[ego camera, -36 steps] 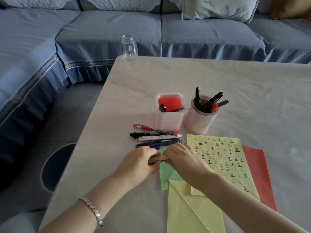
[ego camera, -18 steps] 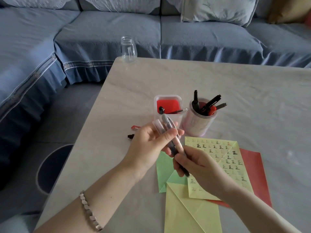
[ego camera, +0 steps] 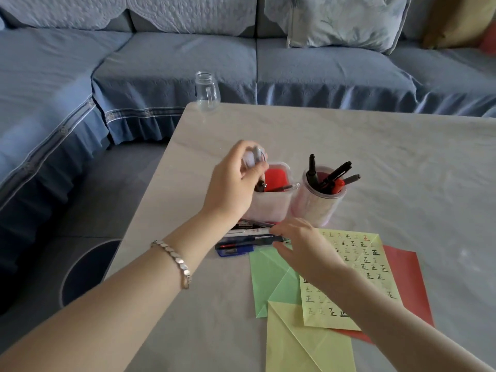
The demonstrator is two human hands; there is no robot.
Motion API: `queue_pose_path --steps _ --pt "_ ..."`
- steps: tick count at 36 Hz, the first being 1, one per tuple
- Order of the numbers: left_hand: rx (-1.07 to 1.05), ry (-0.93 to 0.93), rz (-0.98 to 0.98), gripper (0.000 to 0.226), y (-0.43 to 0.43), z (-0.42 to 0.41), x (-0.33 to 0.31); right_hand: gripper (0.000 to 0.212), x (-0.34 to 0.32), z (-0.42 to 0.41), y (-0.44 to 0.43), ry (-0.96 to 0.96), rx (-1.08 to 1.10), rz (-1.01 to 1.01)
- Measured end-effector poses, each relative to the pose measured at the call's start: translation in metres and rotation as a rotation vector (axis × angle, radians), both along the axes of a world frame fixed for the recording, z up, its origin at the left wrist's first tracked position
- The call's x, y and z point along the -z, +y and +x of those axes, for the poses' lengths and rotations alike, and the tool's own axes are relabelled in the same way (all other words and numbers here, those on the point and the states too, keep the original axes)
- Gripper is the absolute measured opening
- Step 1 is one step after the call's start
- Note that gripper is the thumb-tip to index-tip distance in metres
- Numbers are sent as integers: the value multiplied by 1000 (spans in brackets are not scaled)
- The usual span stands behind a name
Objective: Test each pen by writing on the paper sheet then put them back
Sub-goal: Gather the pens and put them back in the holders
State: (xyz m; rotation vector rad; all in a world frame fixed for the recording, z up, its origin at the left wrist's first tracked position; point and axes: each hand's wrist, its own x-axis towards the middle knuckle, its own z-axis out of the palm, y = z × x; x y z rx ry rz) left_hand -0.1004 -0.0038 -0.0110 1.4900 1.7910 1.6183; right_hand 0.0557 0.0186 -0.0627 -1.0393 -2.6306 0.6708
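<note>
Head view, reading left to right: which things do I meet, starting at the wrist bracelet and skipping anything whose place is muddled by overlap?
bracelet → glass jar → square pen holder → round pen cup → red sheet
</note>
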Motion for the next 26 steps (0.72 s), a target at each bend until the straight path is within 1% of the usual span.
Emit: queue_pose_path --steps 2,4,6,8,11,15,19,21,23,26 --pt "-5 108 -147 7 6 -2 10 34 8 -7 2 -114 -72 66" --pt "4 96 -250 9 10 -5 14 32 13 -12 4 -201 -124 152" --pt "19 41 -302 10 12 -8 13 32 17 -17 4 -245 -158 219" --pt "45 17 -295 11 9 -9 13 37 18 -22 5 -288 -188 249" --pt "51 42 -241 24 -7 -8 13 44 16 -26 5 -361 -225 287" --pt "-4 11 -162 28 -38 -10 23 44 17 -29 5 -393 -225 289" --pt "-97 22 -234 28 -70 -16 44 44 16 -34 4 -433 -227 298" --pt "-141 -5 -278 31 -83 -18 53 43 16 -36 1 -431 -268 358" --pt "-175 -17 -324 27 -93 -18 60 45 19 -37 -2 -483 -260 395" --pt "-205 -19 -358 22 -104 -16 65 47 29 -36 -5 -452 -263 395"
